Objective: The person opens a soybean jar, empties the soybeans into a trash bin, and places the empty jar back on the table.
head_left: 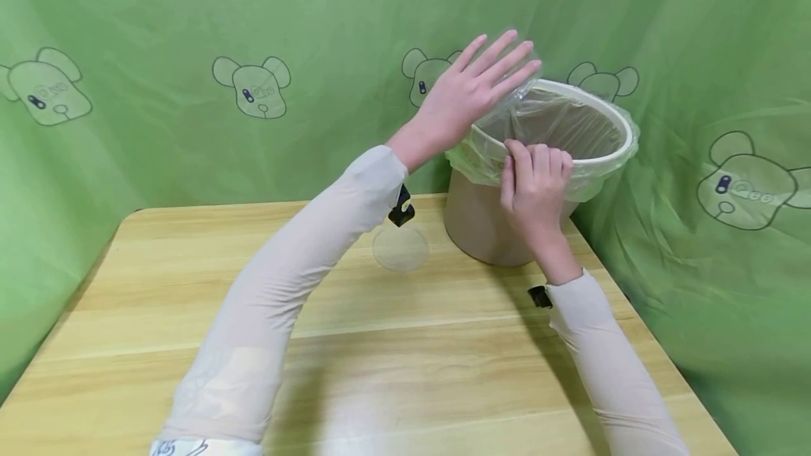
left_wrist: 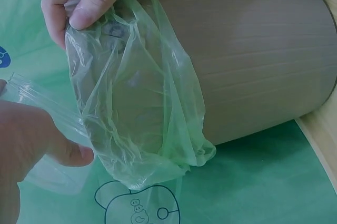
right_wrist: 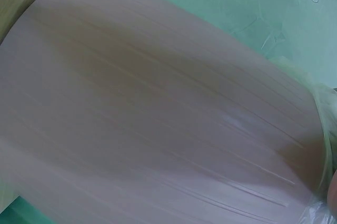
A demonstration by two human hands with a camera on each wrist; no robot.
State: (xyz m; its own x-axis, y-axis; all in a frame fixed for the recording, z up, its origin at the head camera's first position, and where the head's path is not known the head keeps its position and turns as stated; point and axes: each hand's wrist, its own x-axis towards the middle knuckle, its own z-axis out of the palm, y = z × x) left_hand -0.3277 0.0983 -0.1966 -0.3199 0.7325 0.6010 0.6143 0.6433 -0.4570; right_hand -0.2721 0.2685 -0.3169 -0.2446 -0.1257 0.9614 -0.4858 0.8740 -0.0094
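Observation:
A beige trash can (head_left: 481,224) with a white rim ring (head_left: 624,129) stands at the table's far right. A thin green-tinted trash bag (left_wrist: 142,92) lines it and folds down outside the rim. My right hand (head_left: 538,181) grips the near rim, fingers curled over it and the bag. Above the rim's left side, my left hand (head_left: 465,100) is spread with straight fingers, its back upward. Beside its thumb in the left wrist view is a clear ridged plastic piece (left_wrist: 50,105), cup-like; how it is held is partly hidden.
A clear round disc (head_left: 400,248) lies on the wooden table (head_left: 405,364), left of the can. Green cloth (head_left: 329,132) printed with bear heads hangs behind and at both sides. The can stands near the table's right edge.

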